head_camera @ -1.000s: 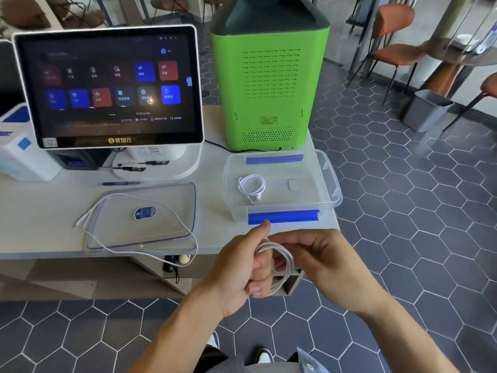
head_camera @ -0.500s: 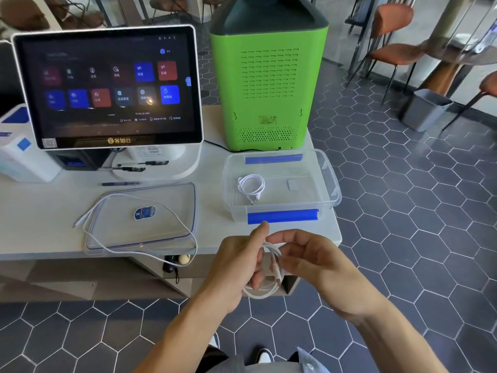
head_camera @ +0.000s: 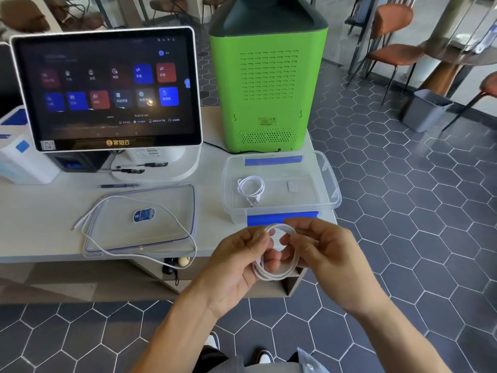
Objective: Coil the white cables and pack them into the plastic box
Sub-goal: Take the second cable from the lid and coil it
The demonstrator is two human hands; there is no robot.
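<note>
Coiled white cable (head_camera: 277,273) between left hand (head_camera: 236,262), right hand (head_camera: 322,254)

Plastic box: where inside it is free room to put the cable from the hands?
The plastic box floor is bare at its right half, around a small white pad. The left half holds a coiled cable. Both hands, left hand and right hand, hold the other coil before its near wall.

Bright daylight pours in from the far right, washing out the floor (head_camera: 349,84) there. The screen (head_camera: 107,87) carries a small glare spot. Edges bow outward; the hands look slightly soft.
</note>
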